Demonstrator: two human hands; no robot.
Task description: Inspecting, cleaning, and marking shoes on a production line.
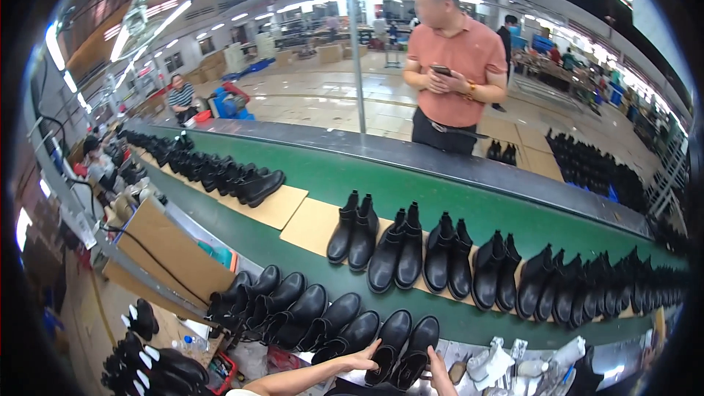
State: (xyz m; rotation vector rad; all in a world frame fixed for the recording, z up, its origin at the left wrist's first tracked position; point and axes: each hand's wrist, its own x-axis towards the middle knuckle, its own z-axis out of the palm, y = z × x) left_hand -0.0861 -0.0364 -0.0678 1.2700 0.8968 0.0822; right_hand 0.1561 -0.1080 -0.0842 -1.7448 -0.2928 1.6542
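Note:
My left hand [359, 358] rests on the heel end of a black ankle boot [389, 344] at the near edge of the green conveyor belt [323, 176]. My right hand [440, 370] touches the neighbouring black boot [416, 350]. These two stand at the right end of a near row of several black boots [293, 312]. Whether either hand grips its boot is unclear.
Pairs of black boots [411, 249] stand on brown boards [312, 224] along the belt. A person in a salmon shirt [455, 66] stands beyond the belt holding a phone. Another person [181, 97] sits far left. Bottles [506, 356] lie at my right, more boots [154, 367] lower left.

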